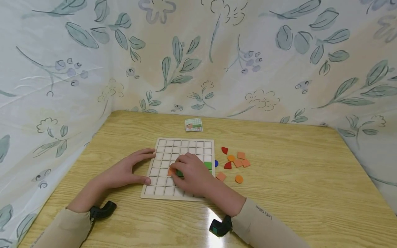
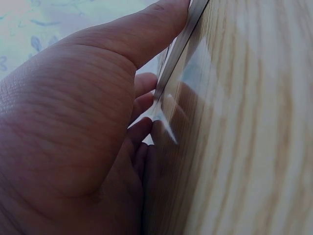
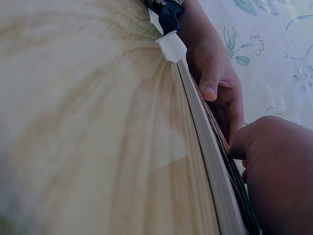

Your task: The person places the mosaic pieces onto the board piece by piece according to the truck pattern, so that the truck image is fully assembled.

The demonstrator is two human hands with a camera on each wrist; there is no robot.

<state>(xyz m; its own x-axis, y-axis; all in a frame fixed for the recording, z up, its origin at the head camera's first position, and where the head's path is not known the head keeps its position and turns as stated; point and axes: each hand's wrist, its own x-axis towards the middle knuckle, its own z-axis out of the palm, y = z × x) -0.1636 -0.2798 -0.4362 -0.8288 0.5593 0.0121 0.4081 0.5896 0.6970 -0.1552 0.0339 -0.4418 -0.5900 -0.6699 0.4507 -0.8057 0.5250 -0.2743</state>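
A pale wooden grid board lies on the table in the head view. My left hand steadies its left side, thumb near the lower corner and fingers spread along the edge higher up. In the left wrist view, the thumb rests against the board's rim. Over the middle of the grid, my right hand has curled fingers, with thumb and forefinger pinching an orange square tile. Beside that tile is a dark green piece, partly hidden by the hand. Light green tiles sit near the right edge.
Right of the board lie loose pieces: orange squares, orange circles, red quarter-circles and a blue round piece by the rim. A small printed pattern card lies behind the board. Floral cloth hangs behind the table.
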